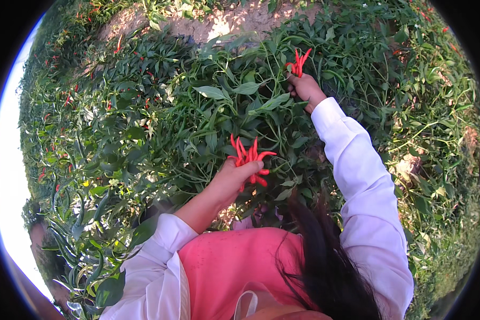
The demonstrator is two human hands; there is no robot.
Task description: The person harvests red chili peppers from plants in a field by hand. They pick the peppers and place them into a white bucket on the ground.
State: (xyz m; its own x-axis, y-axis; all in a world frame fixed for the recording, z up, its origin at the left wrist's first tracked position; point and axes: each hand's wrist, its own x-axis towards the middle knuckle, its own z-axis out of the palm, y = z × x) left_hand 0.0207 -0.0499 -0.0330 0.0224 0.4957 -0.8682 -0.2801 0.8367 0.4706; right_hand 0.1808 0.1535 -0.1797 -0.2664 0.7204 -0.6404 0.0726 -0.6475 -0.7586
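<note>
A bunch of red chili peppers [250, 154] sticks out of my left hand [236, 176], which is closed around it in front of my chest. Farther out and to the right, my right hand [307, 90] grips a smaller bunch of red chilies [299, 63], their tips pointing up and away. Its fingers are among the leaves of a chili plant [248, 88] and partly hidden by them. Long green chilies hang in the foliage around both hands.
Dense chili plants surround me, with more red chilies [118, 45] on the left side. Beyond the row lies bare soil [240, 20]. Large green chilies [80, 210] hang at the lower left. Loose dark hair [324, 240] falls beside my right arm.
</note>
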